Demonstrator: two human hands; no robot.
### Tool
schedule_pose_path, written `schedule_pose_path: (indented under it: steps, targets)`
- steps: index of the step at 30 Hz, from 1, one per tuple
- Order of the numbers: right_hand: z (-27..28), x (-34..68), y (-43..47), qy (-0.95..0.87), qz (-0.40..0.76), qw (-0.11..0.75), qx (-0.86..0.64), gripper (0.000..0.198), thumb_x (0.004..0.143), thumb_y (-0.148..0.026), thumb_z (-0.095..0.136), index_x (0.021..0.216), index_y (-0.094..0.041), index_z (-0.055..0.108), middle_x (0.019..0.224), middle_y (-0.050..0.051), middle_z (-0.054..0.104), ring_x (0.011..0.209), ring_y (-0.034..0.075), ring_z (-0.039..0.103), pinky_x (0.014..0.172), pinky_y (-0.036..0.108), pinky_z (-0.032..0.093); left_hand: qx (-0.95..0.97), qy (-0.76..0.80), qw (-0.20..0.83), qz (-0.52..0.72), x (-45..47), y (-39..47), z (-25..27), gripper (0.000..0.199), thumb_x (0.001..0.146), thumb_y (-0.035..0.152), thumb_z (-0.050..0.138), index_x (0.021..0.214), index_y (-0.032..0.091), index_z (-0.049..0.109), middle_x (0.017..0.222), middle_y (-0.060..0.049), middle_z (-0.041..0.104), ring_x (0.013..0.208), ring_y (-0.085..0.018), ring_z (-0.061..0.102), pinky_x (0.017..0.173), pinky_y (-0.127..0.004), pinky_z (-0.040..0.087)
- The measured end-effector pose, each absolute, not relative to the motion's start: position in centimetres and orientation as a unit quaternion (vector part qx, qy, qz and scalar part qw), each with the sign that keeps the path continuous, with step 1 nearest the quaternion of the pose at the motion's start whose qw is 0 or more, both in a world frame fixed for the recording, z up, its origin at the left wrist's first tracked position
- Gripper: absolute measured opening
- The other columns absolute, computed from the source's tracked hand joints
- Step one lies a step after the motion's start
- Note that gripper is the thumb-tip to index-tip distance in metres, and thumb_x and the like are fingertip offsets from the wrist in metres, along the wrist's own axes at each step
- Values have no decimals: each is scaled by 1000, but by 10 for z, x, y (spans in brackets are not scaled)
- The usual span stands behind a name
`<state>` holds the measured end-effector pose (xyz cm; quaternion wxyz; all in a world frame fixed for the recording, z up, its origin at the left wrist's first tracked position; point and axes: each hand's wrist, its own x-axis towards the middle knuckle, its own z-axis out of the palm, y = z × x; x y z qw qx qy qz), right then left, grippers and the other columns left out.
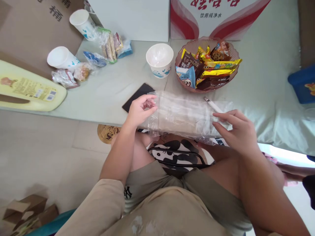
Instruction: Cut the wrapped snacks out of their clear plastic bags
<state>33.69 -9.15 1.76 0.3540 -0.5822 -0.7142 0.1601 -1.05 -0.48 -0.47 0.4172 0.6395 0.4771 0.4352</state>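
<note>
Several clear plastic bags or sheets, lying flat in a layered, creased stack (180,113), rest at the front edge of the cloth-covered table. My left hand (140,110) is at the stack's left end, thumb and index finger apart, the other fingers curled beside the thin plastic. At the right end is my right hand (237,131), its thumb and fingers spread at the plastic's edge. A white pen-like stick with a metal tip (213,105) lies just beyond that hand. Partly behind my left hand is a dark phone (138,95).
A pink ribbed bowl (180,80) holds wrapped snacks. Beside it stands a white paper cup (159,60). Two more cups (60,58) lie tipped at the left among wrapped snacks (110,47). A yellow bottle (31,88), cardboard boxes and a blue container (304,83) surround the area.
</note>
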Motion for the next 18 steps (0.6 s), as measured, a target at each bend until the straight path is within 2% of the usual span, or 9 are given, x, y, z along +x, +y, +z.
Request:
schedule_pose_path:
  steps: [3, 5, 8, 10, 11, 13, 15, 18]
  targets:
    - [15, 339, -93, -706, 96, 382, -589, 13, 93, -25, 69, 97, -30, 80, 79, 3, 62, 68, 17, 61, 62, 34, 52, 696, 489, 349, 393, -8, -4, -4, 25, 76, 26, 76, 100, 20, 79, 83, -1, 67, 73, -13, 61, 69, -27, 53]
    - [14, 341, -92, -697, 61, 398, -594, 13, 93, -26, 69, 95, -29, 81, 83, 4, 61, 71, 18, 61, 62, 35, 52, 721, 495, 314, 369, -8, -3, -2, 17, 83, 29, 72, 94, 21, 82, 81, -2, 66, 69, -12, 57, 63, -26, 48]
    - [16, 344, -92, -687, 40, 395, -608, 13, 93, -30, 69, 94, -28, 82, 107, 12, 60, 104, 30, 65, 76, 45, 57, 739, 481, 295, 368, -9, -2, -2, 21, 88, 37, 70, 89, 21, 83, 83, -4, 63, 68, -12, 53, 62, -27, 46]
    - [19, 345, -94, -685, 50, 393, -611, 13, 93, -32, 69, 89, -27, 81, 122, 15, 57, 124, 38, 58, 88, 52, 56, 733, 461, 305, 397, -9, -1, -2, 24, 86, 44, 74, 84, 23, 83, 86, -5, 61, 75, -14, 55, 68, -30, 50]
    - [21, 346, -95, -684, 59, 399, -608, 14, 92, -33, 69, 85, -27, 79, 124, 14, 57, 127, 39, 57, 92, 55, 55, 722, 451, 318, 418, -9, 0, -2, 26, 83, 49, 77, 79, 23, 82, 89, -6, 61, 80, -16, 57, 73, -32, 52]
    - [23, 345, -97, -675, 92, 428, -593, 19, 92, -34, 69, 75, -26, 75, 121, 12, 62, 122, 36, 61, 98, 57, 53, 678, 437, 363, 466, -6, 0, -1, 35, 77, 57, 80, 68, 23, 78, 95, -7, 64, 92, -20, 61, 83, -37, 54]
    - [23, 344, -98, -649, 156, 467, -580, 33, 94, -35, 66, 64, -25, 68, 106, 9, 69, 111, 32, 68, 100, 57, 52, 612, 438, 424, 504, 0, -1, 1, 45, 75, 63, 81, 61, 22, 69, 96, -7, 67, 98, -22, 65, 88, -39, 55]
    - [17, 343, -99, -562, 278, 507, -591, 45, 99, -41, 59, 57, -24, 59, 86, 5, 73, 101, 28, 73, 96, 51, 55, 506, 478, 504, 511, 13, -5, 6, 48, 80, 63, 76, 64, 21, 60, 80, -4, 67, 81, -17, 69, 76, -33, 57]
